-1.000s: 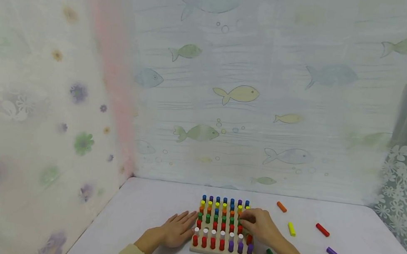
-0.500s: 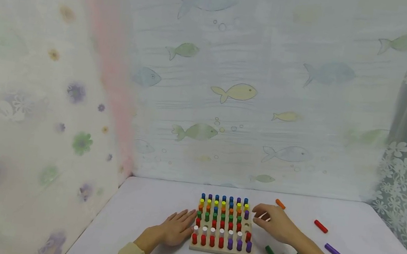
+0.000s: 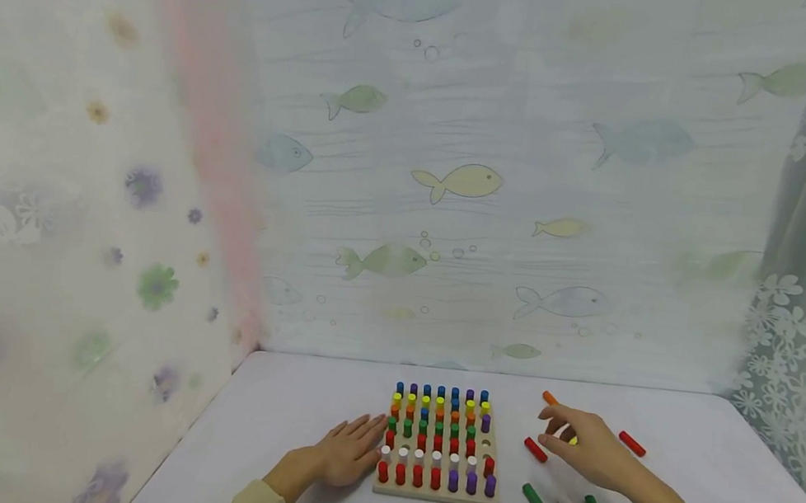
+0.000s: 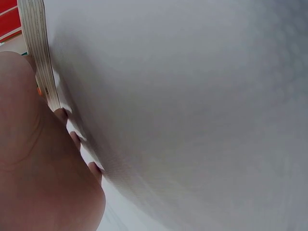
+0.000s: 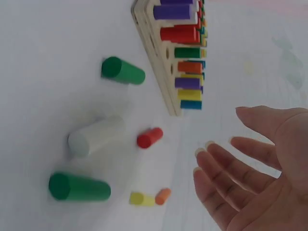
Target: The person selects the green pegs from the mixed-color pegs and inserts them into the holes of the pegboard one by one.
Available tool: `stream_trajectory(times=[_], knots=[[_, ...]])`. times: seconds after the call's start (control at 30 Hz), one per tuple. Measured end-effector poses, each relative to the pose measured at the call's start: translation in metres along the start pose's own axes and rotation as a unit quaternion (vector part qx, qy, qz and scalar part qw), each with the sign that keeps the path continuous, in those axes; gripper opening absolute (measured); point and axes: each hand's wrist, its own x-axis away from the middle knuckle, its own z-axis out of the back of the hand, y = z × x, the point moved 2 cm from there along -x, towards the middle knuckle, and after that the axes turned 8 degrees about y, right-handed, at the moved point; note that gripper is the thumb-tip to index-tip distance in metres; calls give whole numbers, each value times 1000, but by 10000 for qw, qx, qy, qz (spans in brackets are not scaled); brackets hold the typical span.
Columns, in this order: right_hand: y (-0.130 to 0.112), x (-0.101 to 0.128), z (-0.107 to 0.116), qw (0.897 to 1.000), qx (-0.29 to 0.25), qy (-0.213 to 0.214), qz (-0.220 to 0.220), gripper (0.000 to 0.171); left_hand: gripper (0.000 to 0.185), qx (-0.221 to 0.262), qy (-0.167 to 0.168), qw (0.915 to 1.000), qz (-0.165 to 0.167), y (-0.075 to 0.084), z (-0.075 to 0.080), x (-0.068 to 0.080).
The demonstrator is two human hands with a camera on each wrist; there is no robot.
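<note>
Left hand [image 3: 348, 454] flat on table [image 3: 296, 405], fingers straight, steadying left edge of board [image 3: 435, 492]; unmoved over last second.

Right hand [image 3: 585, 448] was over board's right columns second ago; now clear of it, out to right, fingers spread, holding nothing.

Red peg [image 3: 535, 449] newly on table just left of fingertips, so pegs are likely being pulled out. Empty hole shows in board's right column.

Beyond: orange peg [image 3: 550, 399].
</note>
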Motion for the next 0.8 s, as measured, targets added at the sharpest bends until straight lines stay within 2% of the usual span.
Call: stream_trajectory(times=[0.17,0.47,0.7,0.8], knots=[[9,12,14,9998,119,-27,-130,33,64,-34,24,10000,1,0,-1,0],[36,25,25,9938,318,-296,-1021,36,65,49,22,10000,-52,-2,-3,0],[48,33,27,9924,299,-594,-1039,31,64,0,79,10000,-23,-2,-4,0],[52,36,26,9902,203,-730,-1175,31,65,31,90,9999,-31,-2,-5,-1]])
